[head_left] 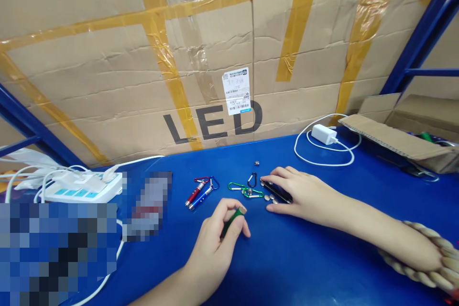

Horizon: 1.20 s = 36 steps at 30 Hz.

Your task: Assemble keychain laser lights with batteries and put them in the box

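Your left hand grasps the green tube between thumb and curled fingers, over the blue bench, with its pale end poking past your thumb. Keep that end uncovered and the grip light but firm; a smooth barrel like this likely twists in the fingers if you squeeze at one edge only.

Your right hand is spread to the right of the green tube, thumb and index finger apart, over a black tube lying on the bench. It does not look closed on anything, though you cannot tell how hard the hidden fingertips press.

The silver button cells lie right of the green tube, beside that thumb. They probably slide or roll easily, so pinch one by its rim rather than sweeping at it. Mind the green carabiner and the dark carabiner, both beyond the green tube, which could snag a fingertip. Leave the red laser pointer and blue laser pointer, left of the green tube, undisturbed.
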### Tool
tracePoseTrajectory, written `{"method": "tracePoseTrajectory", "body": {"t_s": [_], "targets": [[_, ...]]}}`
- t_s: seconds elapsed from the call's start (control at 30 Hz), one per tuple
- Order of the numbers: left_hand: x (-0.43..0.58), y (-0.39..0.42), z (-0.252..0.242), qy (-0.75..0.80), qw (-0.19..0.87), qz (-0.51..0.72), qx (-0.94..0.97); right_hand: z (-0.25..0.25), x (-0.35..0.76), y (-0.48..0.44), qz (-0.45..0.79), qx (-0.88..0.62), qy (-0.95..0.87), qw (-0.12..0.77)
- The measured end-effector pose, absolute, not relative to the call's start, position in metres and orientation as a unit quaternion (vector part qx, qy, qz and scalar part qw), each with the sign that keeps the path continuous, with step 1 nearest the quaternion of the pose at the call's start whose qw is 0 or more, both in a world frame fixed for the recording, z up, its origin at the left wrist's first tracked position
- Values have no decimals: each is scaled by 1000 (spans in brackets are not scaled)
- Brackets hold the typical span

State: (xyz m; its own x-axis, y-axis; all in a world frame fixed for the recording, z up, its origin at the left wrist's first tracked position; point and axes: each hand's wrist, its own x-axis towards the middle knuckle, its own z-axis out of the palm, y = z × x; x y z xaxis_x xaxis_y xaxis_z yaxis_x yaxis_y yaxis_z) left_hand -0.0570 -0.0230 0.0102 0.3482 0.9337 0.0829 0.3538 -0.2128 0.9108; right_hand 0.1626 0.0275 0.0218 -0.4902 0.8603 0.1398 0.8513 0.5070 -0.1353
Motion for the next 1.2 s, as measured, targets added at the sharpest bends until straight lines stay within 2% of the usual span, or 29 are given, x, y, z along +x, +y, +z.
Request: {"method": "tracePoseTrajectory", "body": {"t_s": [0.17,0.33,0.53,0.63,0.93,1.2], "targets": [[-55,-22,10,467,448,344,681,21,165,34,112,-508,-849,94],[-56,-21,8,460,456,359,672,19,166,39,167,-473,-851,154],[-56,-21,7,461,462,358,668,25,172,47,88,-499,-826,247],[-56,-21,7,461,464,357,667,27,176,52,46,-531,-804,265],[-57,-21,6,462,460,363,666,13,170,48,25,-460,-869,181],[-58,-19,7,457,430,392,673,11,170,48,9,-445,-880,168]]}}
